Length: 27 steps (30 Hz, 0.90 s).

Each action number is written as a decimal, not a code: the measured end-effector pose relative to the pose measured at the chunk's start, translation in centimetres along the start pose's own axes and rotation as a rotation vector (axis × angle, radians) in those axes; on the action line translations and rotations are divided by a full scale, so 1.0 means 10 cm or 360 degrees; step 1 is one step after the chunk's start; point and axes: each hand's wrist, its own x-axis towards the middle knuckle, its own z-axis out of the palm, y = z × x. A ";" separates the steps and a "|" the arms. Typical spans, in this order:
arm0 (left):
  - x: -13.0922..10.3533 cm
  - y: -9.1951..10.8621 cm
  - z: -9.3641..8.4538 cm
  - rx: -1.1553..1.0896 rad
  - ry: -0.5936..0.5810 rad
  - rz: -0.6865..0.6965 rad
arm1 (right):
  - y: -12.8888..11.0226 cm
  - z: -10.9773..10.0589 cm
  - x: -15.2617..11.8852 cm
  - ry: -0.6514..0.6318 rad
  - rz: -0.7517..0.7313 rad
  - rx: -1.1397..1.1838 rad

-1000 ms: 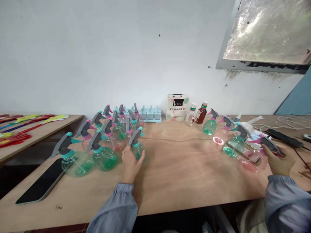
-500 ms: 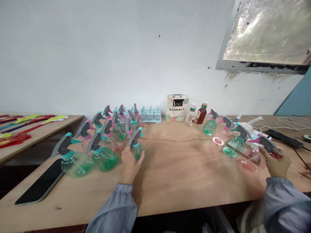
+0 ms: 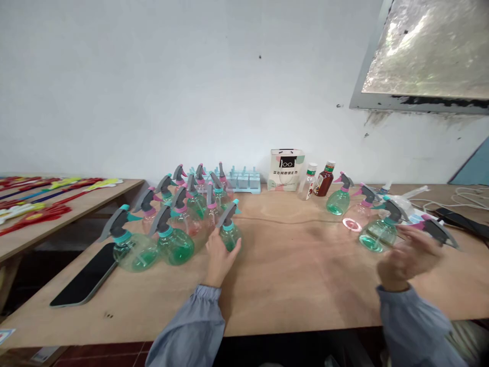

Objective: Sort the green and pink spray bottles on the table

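Item, left hand (image 3: 221, 257): wrapped about the lower body of a green spray bottle (image 3: 230, 235), fingers on one side and thumb on the other; the bottle stood upright on the table (image 3: 298, 290), at the near right corner of the left-hand cluster. Hold unchanged from a second earlier.

Item, right hand (image 3: 408, 255): altered. Half a second before, it had been around the handle of a pink-nozzled spray bottle (image 3: 433, 228); now it hung blurred in front, fingers curled. Whether it touched anything, I could not tell from where I stood. The bottle's head showed behind it, its body mostly hidden, at the near end of the right-hand row, next to a teal-nozzled spray bottle (image 3: 376, 237).

Bearing on the work: the right hand appeared to have let that handle go, leaving the left as the only sure hold.
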 end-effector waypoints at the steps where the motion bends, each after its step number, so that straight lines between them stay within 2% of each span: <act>1: -0.03 0.04 0.02 0.0044 -0.0023 -0.0006 | -0.25 0.19 -0.20 -0.0320 -0.0015 0.0126; 2: -0.05 0.08 0.04 0.0099 -0.0042 0.0000 | -0.49 0.39 -0.40 -0.0713 0.0009 0.0173; 4: -0.11 0.15 0.07 0.0216 -0.0082 0.0051 | -0.91 0.77 -0.81 -0.1237 0.0150 0.0348; 5: -0.13 0.19 0.08 0.0266 -0.0113 0.0099 | -1.08 0.94 -0.98 -0.1399 0.0268 0.0455; 7: -0.17 0.25 0.07 0.0323 -0.0201 0.0239 | -1.30 1.26 -1.26 -0.1535 0.0482 0.0599; 9: -0.19 0.30 0.03 0.0310 -0.0316 0.0397 | -1.41 1.49 -1.43 -0.1571 0.0592 0.0669; 12: -0.22 0.37 -0.04 0.0169 -0.0449 0.0548 | -1.44 1.68 -1.52 -0.1533 0.0688 0.0715; 14: -0.20 0.41 -0.09 0.0027 -0.0403 0.0539 | -1.40 1.74 -1.51 -0.1473 0.0788 0.0757; 17: -0.06 0.39 -0.13 -0.0151 -0.0070 0.0383 | -1.28 1.80 -1.44 -0.1323 0.0996 0.0804; 20: 0.25 0.22 -0.08 -0.0193 0.0214 0.0118 | -1.14 1.86 -1.31 -0.1208 0.1338 0.1005; 23: 0.57 -0.02 0.05 -0.0128 0.0180 -0.0091 | -1.09 1.89 -1.16 -0.1166 0.1650 0.1419; 27: 0.76 -0.30 0.25 0.0048 0.0090 -0.0204 | -1.12 1.86 -1.06 -0.1247 0.1742 0.1659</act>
